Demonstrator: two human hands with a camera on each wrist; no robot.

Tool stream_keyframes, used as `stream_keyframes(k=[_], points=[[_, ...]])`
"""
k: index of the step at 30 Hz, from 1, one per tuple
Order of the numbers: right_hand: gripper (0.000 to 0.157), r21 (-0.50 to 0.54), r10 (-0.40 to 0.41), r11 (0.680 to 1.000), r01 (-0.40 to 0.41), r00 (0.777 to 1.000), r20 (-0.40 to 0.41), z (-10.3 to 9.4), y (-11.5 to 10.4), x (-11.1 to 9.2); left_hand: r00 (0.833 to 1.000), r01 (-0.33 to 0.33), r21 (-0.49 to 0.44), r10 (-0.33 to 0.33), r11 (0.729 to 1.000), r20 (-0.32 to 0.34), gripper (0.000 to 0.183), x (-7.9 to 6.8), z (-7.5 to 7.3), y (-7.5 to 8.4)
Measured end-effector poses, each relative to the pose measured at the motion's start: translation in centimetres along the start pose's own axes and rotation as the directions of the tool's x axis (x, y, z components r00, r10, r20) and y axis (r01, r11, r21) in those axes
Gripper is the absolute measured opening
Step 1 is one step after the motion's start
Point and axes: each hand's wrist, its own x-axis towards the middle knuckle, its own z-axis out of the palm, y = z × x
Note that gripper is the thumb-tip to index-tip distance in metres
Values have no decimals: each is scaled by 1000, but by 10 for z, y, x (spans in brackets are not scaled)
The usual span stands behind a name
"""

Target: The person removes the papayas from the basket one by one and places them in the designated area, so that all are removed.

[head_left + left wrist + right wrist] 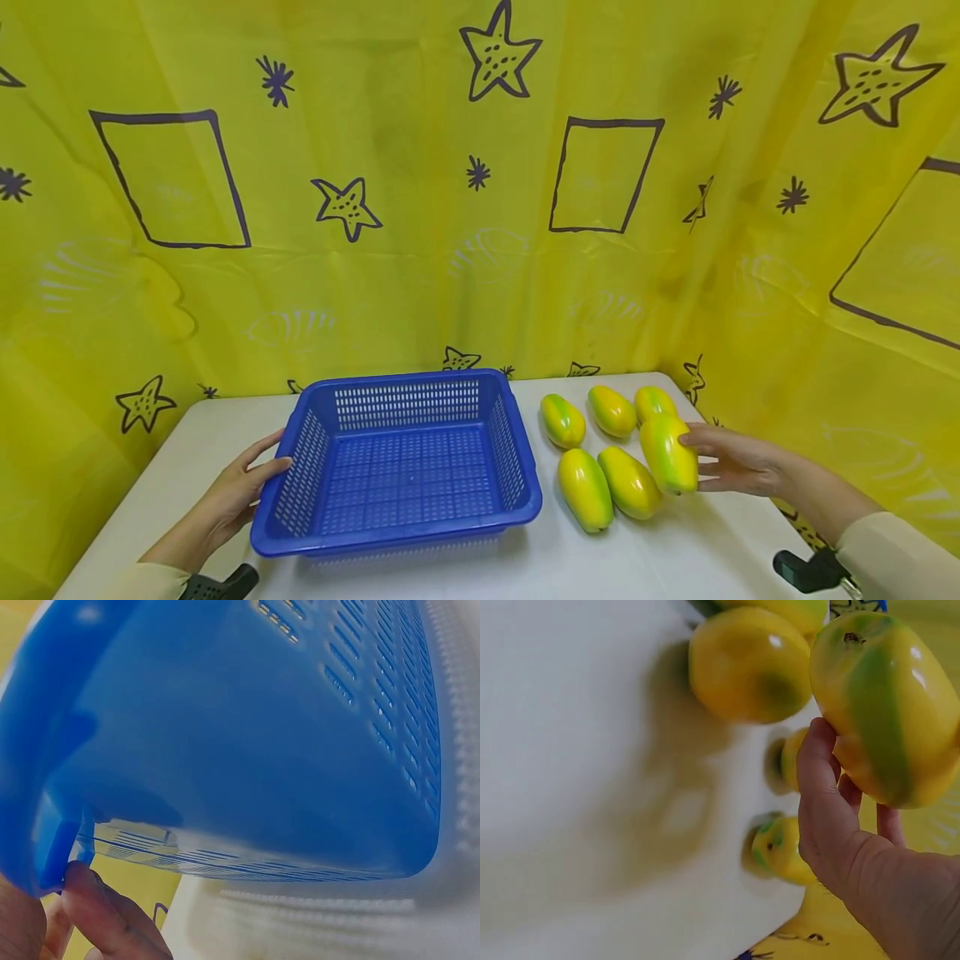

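Observation:
In the head view, my left hand (234, 492) grips the left rim of a blue plastic basket (397, 533), thumb over the edge and fingers beneath. The basket has slotted walls, and nothing lies inside it. In the left wrist view, the fingers (112, 915) pinch the rim beside the basket's outer wall (225, 735). On the right, my right hand (738, 460) holds a yellow-green mango (669, 454) between thumb and fingers. The right wrist view shows this mango (885, 705) raised off the table, with the right hand (855, 832) around its lower side.
Several more mangoes lie on the white table (637, 567) right of the basket, among them a front one (585, 490), its neighbour (628, 482) and a back one (562, 421). A yellow patterned curtain (420, 292) hangs behind and at both sides.

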Motion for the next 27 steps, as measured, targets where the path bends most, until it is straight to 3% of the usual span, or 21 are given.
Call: stream_keyframes(k=[8, 20, 27], points=[[83, -14, 51, 999, -53, 995, -80, -19, 10, -1, 1000, 3, 6, -3, 1000, -6, 80, 0, 0, 0], [78, 9, 98, 995, -98, 990, -105, -36, 32, 7, 1000, 7, -9, -7, 1000, -4, 80, 0, 1, 0], [75, 3, 104, 995, -104, 992, -73, -44, 38, 11, 1000, -5, -15, 5, 1000, 0, 78, -1, 2, 0]])
